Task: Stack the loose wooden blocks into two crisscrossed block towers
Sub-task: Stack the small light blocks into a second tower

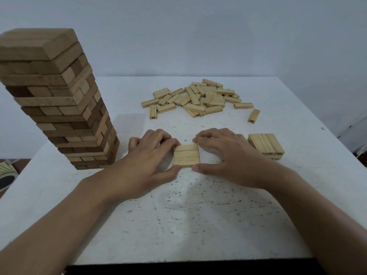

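Pinching a three-block layer (186, 155) from both sides, the left hand (151, 155) and right hand (228, 155) curl thumbs at its near edge and fingers at its far corners. A loose pile (198, 98) lies far on the table (198, 225). A short stack (266, 145) sits right, and a tall tower (59, 100) stands left.

Loose pile (198, 100) behind, tall tower (57, 100) left, small stack (266, 145) right.
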The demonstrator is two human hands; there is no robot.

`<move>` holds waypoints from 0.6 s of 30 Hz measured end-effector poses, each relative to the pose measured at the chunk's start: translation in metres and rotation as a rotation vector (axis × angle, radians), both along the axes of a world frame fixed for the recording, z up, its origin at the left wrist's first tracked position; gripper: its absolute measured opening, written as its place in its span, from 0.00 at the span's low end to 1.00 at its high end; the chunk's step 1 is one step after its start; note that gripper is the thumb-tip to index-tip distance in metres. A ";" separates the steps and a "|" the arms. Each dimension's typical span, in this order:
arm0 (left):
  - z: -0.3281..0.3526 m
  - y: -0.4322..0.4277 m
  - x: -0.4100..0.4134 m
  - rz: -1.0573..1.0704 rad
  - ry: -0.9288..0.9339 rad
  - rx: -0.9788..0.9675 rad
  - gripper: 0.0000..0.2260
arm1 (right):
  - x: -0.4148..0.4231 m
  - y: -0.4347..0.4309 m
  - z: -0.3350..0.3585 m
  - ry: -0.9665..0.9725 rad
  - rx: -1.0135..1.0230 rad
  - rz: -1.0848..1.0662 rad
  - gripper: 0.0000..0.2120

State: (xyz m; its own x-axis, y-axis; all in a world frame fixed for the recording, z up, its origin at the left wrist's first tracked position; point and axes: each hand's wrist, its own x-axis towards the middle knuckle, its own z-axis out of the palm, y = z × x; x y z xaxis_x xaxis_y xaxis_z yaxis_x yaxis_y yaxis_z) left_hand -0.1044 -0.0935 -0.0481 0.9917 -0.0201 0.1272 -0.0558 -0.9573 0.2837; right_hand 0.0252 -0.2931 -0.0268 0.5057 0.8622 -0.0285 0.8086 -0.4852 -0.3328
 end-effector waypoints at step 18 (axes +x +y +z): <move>0.001 -0.001 0.000 -0.016 -0.009 0.058 0.27 | 0.000 -0.003 -0.002 -0.122 -0.055 0.083 0.31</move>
